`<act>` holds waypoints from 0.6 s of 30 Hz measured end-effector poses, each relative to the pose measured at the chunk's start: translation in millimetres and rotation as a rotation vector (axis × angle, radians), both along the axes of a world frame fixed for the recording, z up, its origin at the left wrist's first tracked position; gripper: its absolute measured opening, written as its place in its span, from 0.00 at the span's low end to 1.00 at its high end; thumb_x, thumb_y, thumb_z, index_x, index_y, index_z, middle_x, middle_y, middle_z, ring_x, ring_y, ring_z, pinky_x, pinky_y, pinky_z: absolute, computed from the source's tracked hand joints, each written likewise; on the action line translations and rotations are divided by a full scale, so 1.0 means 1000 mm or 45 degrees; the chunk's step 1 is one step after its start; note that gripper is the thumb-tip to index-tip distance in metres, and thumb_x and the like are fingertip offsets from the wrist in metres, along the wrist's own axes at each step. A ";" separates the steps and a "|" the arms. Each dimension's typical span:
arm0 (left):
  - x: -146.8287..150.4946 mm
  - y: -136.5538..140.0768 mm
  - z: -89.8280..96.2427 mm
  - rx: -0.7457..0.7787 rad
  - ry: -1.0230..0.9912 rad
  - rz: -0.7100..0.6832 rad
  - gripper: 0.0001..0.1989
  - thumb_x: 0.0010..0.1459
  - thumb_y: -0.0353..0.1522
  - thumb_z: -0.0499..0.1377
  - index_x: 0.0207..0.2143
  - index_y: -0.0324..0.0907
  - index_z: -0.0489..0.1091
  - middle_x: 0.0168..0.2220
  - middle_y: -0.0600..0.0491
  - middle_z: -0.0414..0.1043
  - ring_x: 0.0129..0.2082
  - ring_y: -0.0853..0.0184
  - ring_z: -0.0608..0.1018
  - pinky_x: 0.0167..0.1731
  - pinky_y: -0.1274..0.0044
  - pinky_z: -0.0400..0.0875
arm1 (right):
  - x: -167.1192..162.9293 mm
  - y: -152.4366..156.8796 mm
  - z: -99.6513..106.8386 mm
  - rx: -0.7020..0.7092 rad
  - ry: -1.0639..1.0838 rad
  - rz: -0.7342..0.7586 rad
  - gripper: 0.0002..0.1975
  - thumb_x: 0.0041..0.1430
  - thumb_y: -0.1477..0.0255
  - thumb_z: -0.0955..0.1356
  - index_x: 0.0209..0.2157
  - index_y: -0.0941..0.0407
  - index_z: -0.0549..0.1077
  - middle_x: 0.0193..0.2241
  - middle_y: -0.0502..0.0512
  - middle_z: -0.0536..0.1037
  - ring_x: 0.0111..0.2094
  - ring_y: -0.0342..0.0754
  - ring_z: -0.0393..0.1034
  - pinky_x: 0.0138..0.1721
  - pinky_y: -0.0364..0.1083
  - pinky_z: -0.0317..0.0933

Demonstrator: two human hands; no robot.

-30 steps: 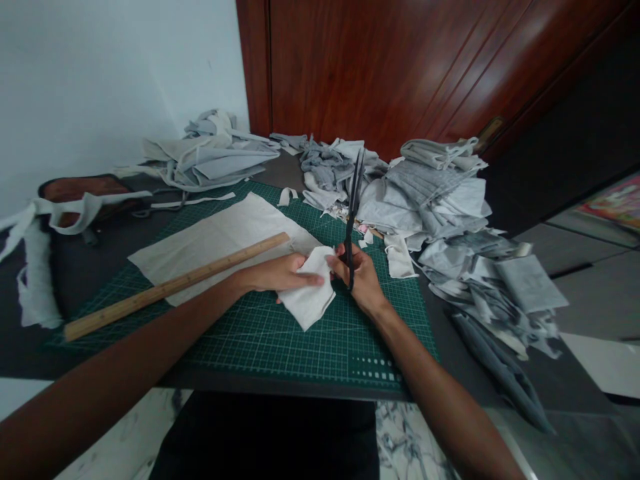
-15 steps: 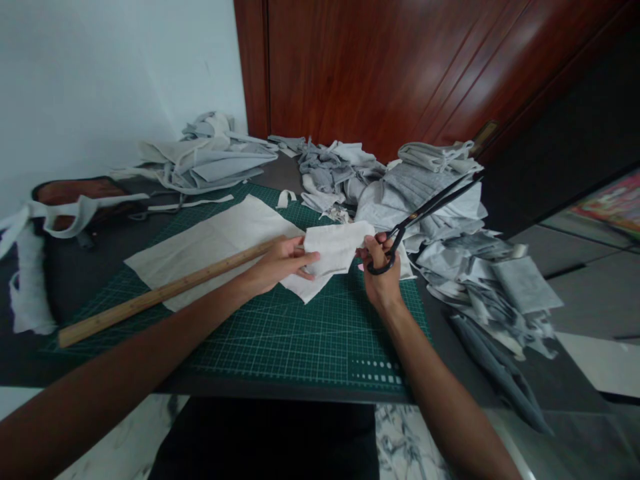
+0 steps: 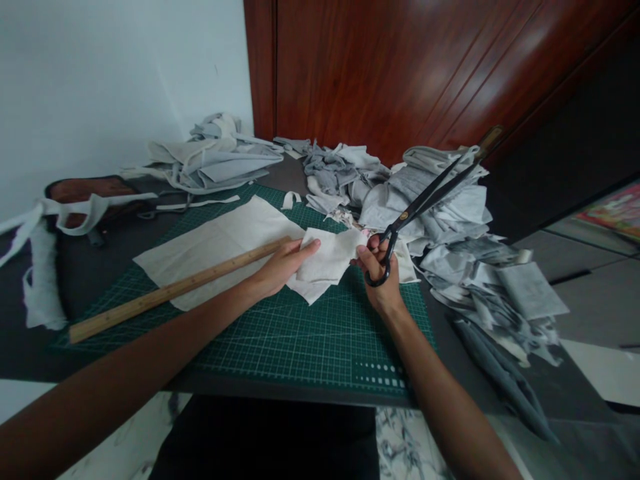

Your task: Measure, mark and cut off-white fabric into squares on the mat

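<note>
A small piece of white cloth is stretched between my two hands above the mat. My left hand pinches its left edge, thumb on top. My right hand has black scissors hooked in its grip, and its thumb and fingertips also pinch the cloth's right corner. The blades point up and away to the right, slightly apart and clear of the cloth. Under my left hand and forearm lie a larger white cloth and a wooden ruler.
The green cutting mat covers the dark table's middle. Heaps of grey and white fabric and scraps line the back, with more scraps at right. A brown pouch and white straps lie at left.
The small cloth has sagged and creased between my hands, and my left thumb now lies over its top left. The scissor blades have spread a little. The view has shifted slightly.
</note>
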State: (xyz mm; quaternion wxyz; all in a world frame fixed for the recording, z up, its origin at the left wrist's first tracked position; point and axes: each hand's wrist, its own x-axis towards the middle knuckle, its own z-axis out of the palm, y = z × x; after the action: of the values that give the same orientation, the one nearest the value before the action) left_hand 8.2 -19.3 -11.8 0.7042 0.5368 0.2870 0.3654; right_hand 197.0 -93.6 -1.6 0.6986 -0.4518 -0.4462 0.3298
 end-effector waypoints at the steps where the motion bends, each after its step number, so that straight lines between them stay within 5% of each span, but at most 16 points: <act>1: 0.000 0.001 0.000 0.000 -0.002 0.017 0.22 0.55 0.51 0.70 0.35 0.41 0.78 0.35 0.50 0.81 0.35 0.67 0.81 0.33 0.80 0.78 | 0.000 0.000 0.000 -0.008 -0.005 0.006 0.24 0.52 0.58 0.78 0.35 0.50 0.62 0.29 0.42 0.64 0.27 0.40 0.63 0.32 0.42 0.67; 6: 0.000 0.000 -0.001 -0.002 0.053 0.005 0.21 0.56 0.49 0.70 0.38 0.39 0.78 0.29 0.52 0.79 0.24 0.69 0.77 0.22 0.79 0.72 | 0.002 -0.002 0.000 -0.039 -0.078 -0.028 0.23 0.54 0.56 0.77 0.37 0.50 0.63 0.27 0.42 0.64 0.27 0.41 0.63 0.33 0.44 0.66; 13: 0.004 -0.007 -0.004 0.071 -0.071 -0.022 0.17 0.58 0.40 0.71 0.46 0.42 0.80 0.47 0.50 0.84 0.43 0.64 0.83 0.46 0.75 0.79 | 0.003 -0.002 -0.001 -0.072 -0.187 -0.034 0.22 0.55 0.56 0.77 0.37 0.51 0.64 0.28 0.43 0.65 0.27 0.42 0.61 0.32 0.44 0.63; 18: 0.004 0.000 -0.009 0.228 0.030 0.249 0.18 0.58 0.42 0.70 0.44 0.38 0.80 0.45 0.45 0.84 0.43 0.63 0.84 0.45 0.74 0.80 | 0.004 -0.004 -0.002 -0.052 -0.316 -0.097 0.20 0.57 0.56 0.76 0.35 0.51 0.65 0.27 0.44 0.68 0.26 0.43 0.62 0.30 0.44 0.58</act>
State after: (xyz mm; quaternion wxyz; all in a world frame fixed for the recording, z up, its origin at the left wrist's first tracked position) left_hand 11.9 -18.9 -21.1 0.6111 0.5712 0.3126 0.4501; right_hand 200.9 -97.3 -3.3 0.6407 -0.5200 -0.5048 0.2536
